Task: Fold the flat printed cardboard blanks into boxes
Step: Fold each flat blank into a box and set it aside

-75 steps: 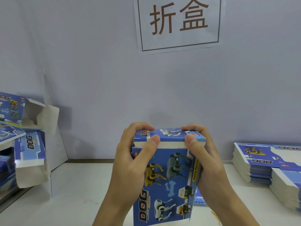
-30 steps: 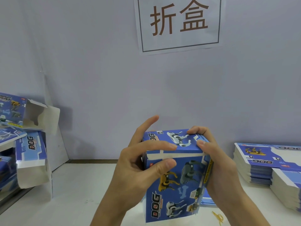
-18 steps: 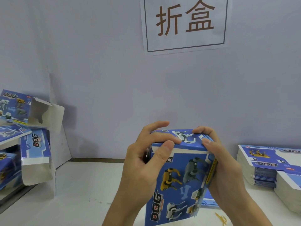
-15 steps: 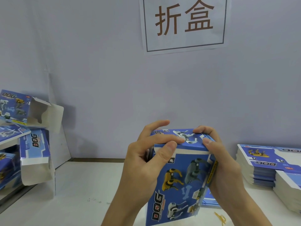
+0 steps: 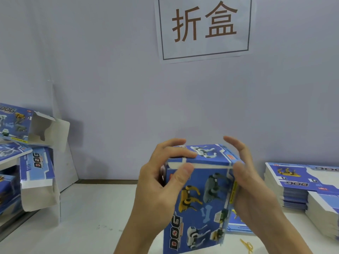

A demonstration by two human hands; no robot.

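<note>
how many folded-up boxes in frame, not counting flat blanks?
4 at least: the box held in both hands, and three piled far left: top, middle, bottom. Frame edge may hide more.

There is a single view, from a camera on the person's head, facing forward and slightly down toward the wall (image 5: 113, 88) with the sign (image 5: 204, 27) straight ahead. It sits close: the two hands, left (image 5: 161, 182) and right (image 5: 247, 184), and the box (image 5: 201, 198) fill the lower middle, forearms running off the bottom edge. The wide lens takes in the table (image 5: 88, 222) from the folded boxes (image 5: 34, 143) at far left to the blanks (image 5: 300, 184) at far right.
</note>
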